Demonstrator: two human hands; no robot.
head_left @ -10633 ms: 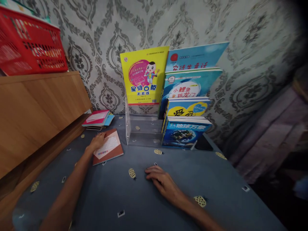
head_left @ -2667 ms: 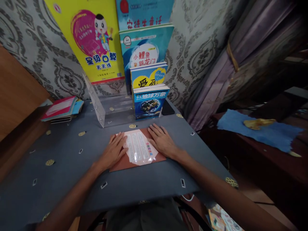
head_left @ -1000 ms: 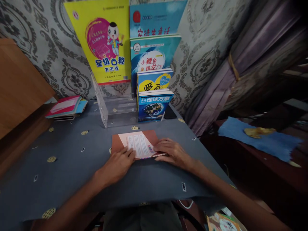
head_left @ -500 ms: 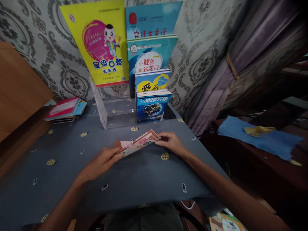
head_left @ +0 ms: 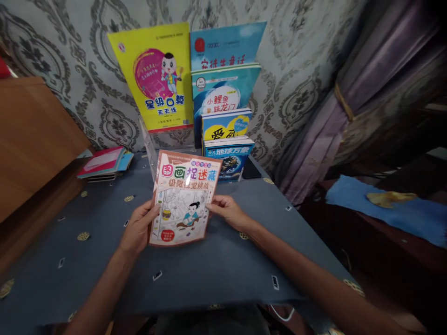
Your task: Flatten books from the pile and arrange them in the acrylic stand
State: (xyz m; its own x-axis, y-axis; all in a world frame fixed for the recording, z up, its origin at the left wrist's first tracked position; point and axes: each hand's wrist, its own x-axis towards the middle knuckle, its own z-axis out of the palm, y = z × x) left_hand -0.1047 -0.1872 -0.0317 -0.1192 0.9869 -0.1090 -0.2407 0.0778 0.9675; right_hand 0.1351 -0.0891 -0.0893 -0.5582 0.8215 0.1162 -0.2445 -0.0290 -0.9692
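A thin picture book (head_left: 185, 200) with a brown-edged cover is held up above the table, its front tilted toward me. My left hand (head_left: 139, 224) pinches its left edge, thumb on the cover. On the opposite edge, my right hand (head_left: 228, 211) grips it with the thumb in front. Behind it stands a clear acrylic book rack (head_left: 149, 148), partly hidden by the book. The rack holds a tall yellow workbook (head_left: 157, 79) on the left and, on the right, stepped rows of blue books (head_left: 226, 90) with a small earth-cover book (head_left: 232, 163) in front.
A dark grey patterned cloth covers the table (head_left: 104, 270). At the left lies a stack of books (head_left: 101, 163) beside a wooden panel (head_left: 38, 139). A black phone-like slab (head_left: 251, 169) lies right of the rack. Farther right are a purple curtain (head_left: 314, 135) and a blue cloth (head_left: 359, 200).
Both hands have turned the book from nearly edge-on to upright, so its cover now faces me. The view has shifted slightly, and the book now hides part of the rack.
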